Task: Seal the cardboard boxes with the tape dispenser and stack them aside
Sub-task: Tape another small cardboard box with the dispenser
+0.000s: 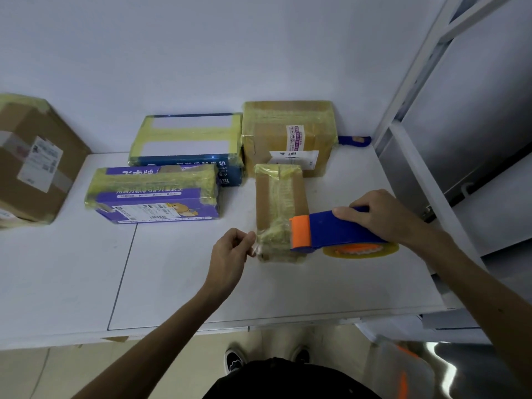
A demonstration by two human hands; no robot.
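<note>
A small brown cardboard box [277,197] wrapped in yellowish tape lies lengthwise on the white table [172,277]. My right hand [380,216] grips the blue and orange tape dispenser [331,230], which is held over the box's near right corner with its tape roll [361,250] underneath. My left hand [230,254] pinches the free end of clear tape at the box's near left corner. Behind stand a brown taped box [289,136], a dark blue taped box [187,145] and a purple taped box [155,194].
A larger brown cardboard box [31,162] sits at the far left edge. A second blue dispenser handle [354,140] lies behind the back brown box. Grey metal shelving [460,110] rises at the right. The white wall runs close behind the boxes.
</note>
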